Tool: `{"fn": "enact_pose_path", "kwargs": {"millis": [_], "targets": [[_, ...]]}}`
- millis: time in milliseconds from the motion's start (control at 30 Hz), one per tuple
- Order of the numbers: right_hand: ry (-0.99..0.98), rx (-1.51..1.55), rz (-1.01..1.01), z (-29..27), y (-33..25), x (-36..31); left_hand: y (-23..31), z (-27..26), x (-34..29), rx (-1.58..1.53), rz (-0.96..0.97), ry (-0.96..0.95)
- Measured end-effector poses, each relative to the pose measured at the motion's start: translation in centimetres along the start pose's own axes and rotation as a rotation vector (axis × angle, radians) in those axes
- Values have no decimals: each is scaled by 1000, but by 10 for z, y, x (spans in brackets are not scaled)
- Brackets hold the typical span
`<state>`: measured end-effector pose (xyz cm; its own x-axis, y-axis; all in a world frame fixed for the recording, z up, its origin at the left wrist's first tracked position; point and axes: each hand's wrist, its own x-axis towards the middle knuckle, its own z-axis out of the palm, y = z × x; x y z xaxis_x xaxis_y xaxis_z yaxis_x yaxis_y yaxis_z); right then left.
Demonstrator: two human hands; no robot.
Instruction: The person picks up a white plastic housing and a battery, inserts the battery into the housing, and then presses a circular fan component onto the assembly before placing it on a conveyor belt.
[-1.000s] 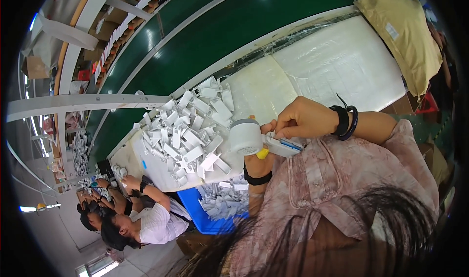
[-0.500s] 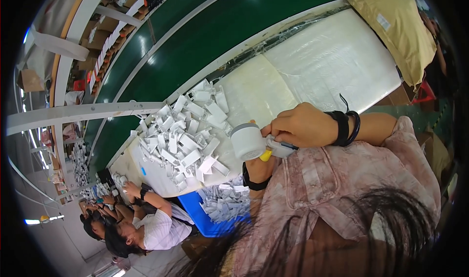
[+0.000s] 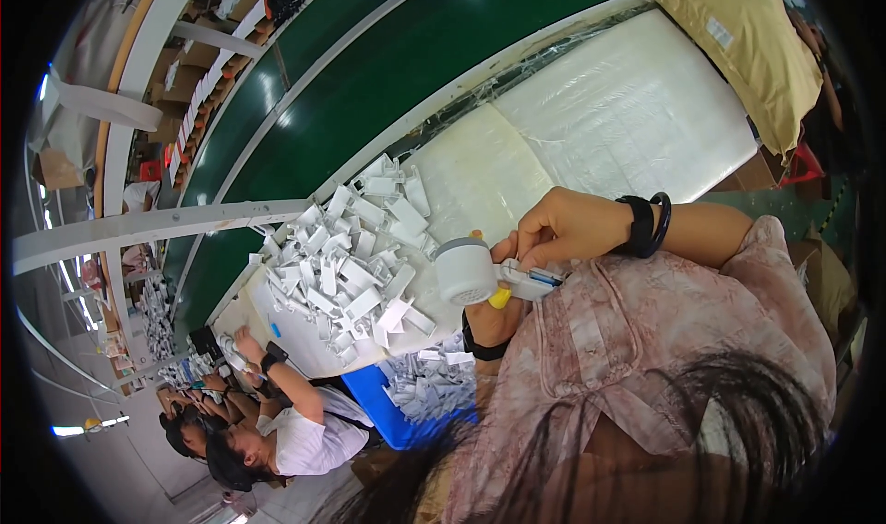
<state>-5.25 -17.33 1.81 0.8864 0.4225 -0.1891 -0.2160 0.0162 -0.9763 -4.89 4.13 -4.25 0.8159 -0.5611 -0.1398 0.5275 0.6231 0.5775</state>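
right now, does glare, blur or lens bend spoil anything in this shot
Head view: glare streaks the green belt, and sheen lies on the plastic sheet; head view: the white beam bows toward the left edge; head view: the hair looks soft, while the right hand and round white part look fairly sharp.

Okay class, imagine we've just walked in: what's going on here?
A person is working on a white round-headed device with both hands. The left hand, partly hidden behind it, holds it up, while the right hand has its fingertips at the handle. Beside them lies a loose pile of white parts, with more in a blue bin. A co-worker in white sits farther left.
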Motion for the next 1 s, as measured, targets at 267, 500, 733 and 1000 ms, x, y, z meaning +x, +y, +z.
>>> {"fn": "enact_pose_path", "kwargs": {"millis": [267, 500, 733, 1000], "targets": [[-8, 50, 59, 1, 3, 2, 0, 3, -1, 1, -14, 28], [66, -259, -89, 6, -3, -1, -1, -18, -6, -11, -121, 68], [184, -604, -250, 16, -1, -3, 4, 1, -2, 113, -50, -10], [76, -291, -97, 3, -2, -7, 0, 1, -2, -32, -38, 18]]}}
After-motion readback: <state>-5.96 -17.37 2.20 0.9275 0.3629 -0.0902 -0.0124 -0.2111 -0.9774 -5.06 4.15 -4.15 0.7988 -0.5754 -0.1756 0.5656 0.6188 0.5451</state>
